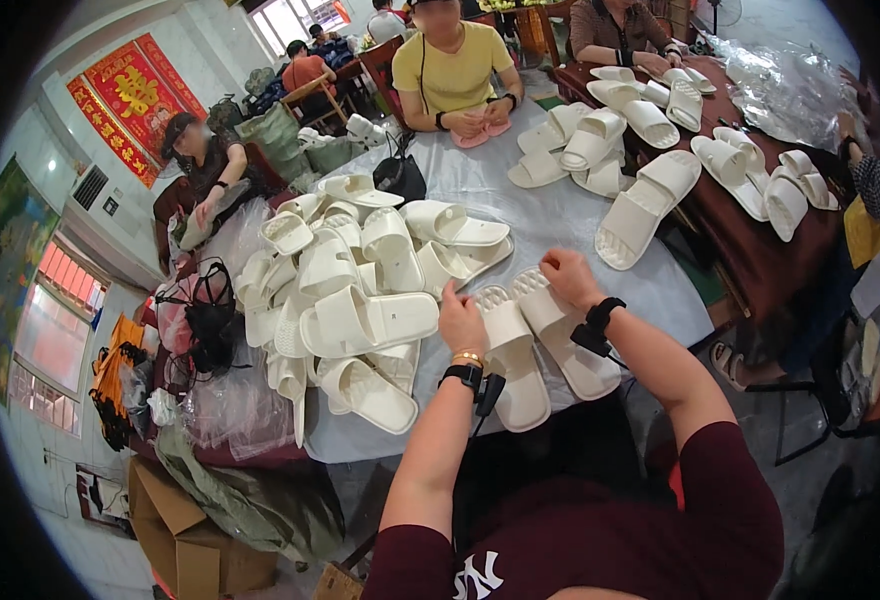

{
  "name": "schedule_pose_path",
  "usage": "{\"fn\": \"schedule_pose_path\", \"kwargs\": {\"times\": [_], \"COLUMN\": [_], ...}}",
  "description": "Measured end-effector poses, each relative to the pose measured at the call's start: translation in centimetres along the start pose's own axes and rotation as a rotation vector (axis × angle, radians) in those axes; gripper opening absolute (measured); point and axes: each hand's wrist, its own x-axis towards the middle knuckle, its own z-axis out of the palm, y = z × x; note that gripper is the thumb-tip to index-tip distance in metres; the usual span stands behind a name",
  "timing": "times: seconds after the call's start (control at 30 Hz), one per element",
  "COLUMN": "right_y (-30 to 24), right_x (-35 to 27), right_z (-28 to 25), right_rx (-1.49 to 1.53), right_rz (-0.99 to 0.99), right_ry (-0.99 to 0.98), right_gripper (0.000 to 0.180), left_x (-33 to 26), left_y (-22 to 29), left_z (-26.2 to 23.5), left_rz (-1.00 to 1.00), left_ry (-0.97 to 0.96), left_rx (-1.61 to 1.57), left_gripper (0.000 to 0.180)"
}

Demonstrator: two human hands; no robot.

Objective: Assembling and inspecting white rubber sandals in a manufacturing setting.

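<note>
A pair of cream-white slide slippers lies side by side at the near edge of the table, toes away from me: a left slipper (517, 375) and a right slipper (585, 362). My left hand (463, 322) is closed beside the left slipper's toe end, fingers curled. My right hand (572, 279) is closed in a loose fist by the right slipper's toe end. What either hand holds, if anything, is hidden by the fingers. A big heap of similar slippers (360, 320) is piled just left of my left hand.
More slippers (650, 205) spread across the right side of the grey-covered table (490, 200). Across it, a person in yellow (450, 75) handles a pink piece. Clear plastic bags (235, 415) hang at the left edge, above an open cardboard box (195, 545). Another person sits at far left.
</note>
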Motion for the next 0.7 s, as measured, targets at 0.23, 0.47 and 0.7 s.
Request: {"fn": "schedule_pose_path", "kwargs": {"times": [0.23,0.47,0.7], "right_y": [-2.2,-1.7,-1.5], "right_x": [-1.7,-1.8,-1.8], "right_z": [2.0,2.2,2.4], "right_rx": [0.464,0.527,0.564], "right_rz": [-0.024,0.028,0.047], "right_ry": [-0.114,-0.074,-0.084], "right_gripper": [0.015,0.013,0.014], "left_x": [-0.2,-0.6,-1.1], "left_y": [1.6,1.0,2.0], "left_z": [1.8,1.6,1.1], "left_rz": [0.130,0.132,0.187], "left_ry": [-0.204,-0.297,-0.311], "left_rx": [-0.270,-0.293,-0.273], "left_gripper": [0.015,0.016,0.016]}}
